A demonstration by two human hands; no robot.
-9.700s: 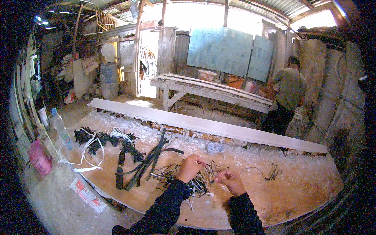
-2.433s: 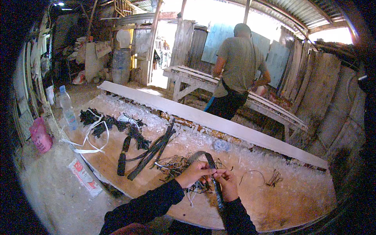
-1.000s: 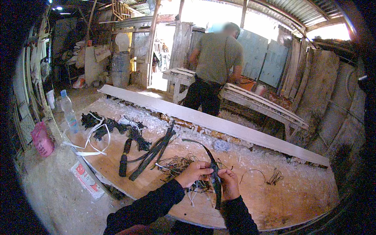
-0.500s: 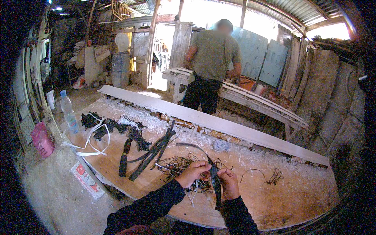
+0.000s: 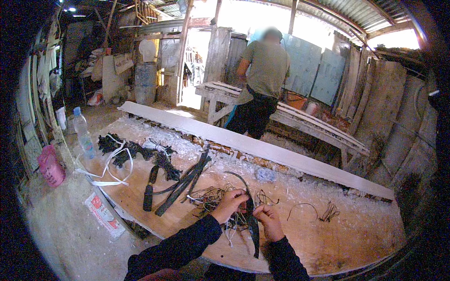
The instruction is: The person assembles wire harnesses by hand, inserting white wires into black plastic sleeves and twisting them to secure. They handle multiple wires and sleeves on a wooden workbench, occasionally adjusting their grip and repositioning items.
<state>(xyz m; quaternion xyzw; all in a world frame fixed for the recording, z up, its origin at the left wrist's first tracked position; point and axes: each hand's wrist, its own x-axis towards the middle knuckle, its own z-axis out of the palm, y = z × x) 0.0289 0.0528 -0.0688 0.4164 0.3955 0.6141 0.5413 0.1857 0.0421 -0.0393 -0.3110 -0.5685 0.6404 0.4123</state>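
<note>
My left hand (image 5: pixel 229 206) is closed in a pinch on a long, dark, flexible strip (image 5: pixel 253 229). The strip curves up past the fingers and hangs down toward the near edge of the worktable (image 5: pixel 323 246). My right hand (image 5: pixel 270 223) is closed too, thumb and finger pressed together at the strip's right edge; whatever they pinch is too small to make out. Behind and under my left hand lies a tangle of thin cords (image 5: pixel 205 199), partly hidden. More dark strips (image 5: pixel 180 182) lie left of it, beside a dark-handled tool (image 5: pixel 148 194).
Bundles of black cord (image 5: pixel 165 166), a white strap (image 5: pixel 104 182) and a plastic bottle (image 5: pixel 83 133) sit at the left. A small cord bundle (image 5: pixel 329 212) lies right. A white board (image 5: pixel 253 144) runs along the far edge. Beyond it, a person (image 5: pixel 266 70) stands at a bench (image 5: pixel 323 129).
My right hand has shifted slightly left and down along the strip, its fingers drawn closer together. The strip has moved a little left. The person beyond has turned and leaned toward the bench.
</note>
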